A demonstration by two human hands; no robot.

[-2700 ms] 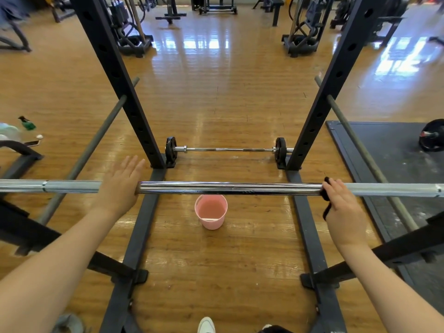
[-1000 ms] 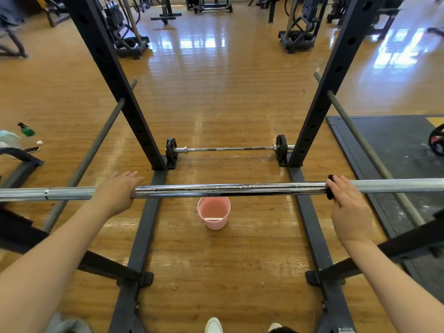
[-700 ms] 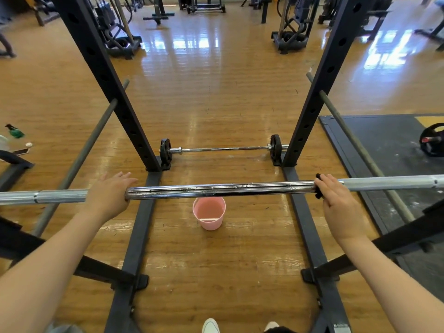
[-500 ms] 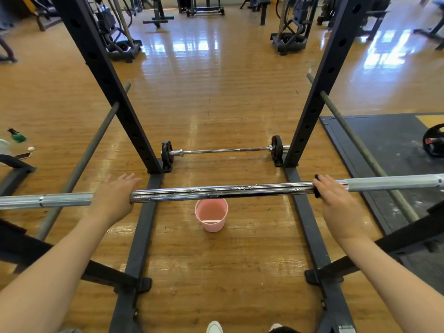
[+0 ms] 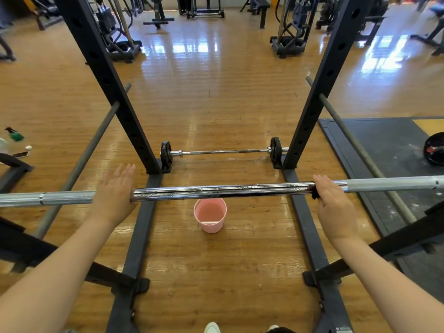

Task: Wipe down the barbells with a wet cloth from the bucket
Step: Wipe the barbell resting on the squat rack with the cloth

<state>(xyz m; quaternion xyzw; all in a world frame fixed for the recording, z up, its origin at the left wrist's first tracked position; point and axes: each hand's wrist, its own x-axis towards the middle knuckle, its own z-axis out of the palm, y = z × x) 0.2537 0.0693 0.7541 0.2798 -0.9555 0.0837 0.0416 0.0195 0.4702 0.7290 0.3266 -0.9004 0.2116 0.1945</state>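
Head view shows the left hand (image 5: 115, 193) flat and open on the racked chrome steel barbell (image 5: 221, 190) while the right hand (image 5: 332, 207) clamps a dark cloth (image 5: 313, 193) around it above the pink plastic bucket (image 5: 210, 215) on the floor, so the wet bar could roll under that loose palm.

A glossy wooden floor (image 5: 216, 97) is seen, with a pink bucket (image 5: 210, 214) stood on it between the two black base rails of the rack (image 5: 141, 236). Just beyond, a small loaded barbell (image 5: 223, 151) is laid on the boards by the uprights. A dark mat (image 5: 389, 145) is spread along the floor's right edge, and a green spray bottle (image 5: 15, 134) is found by the left edge.
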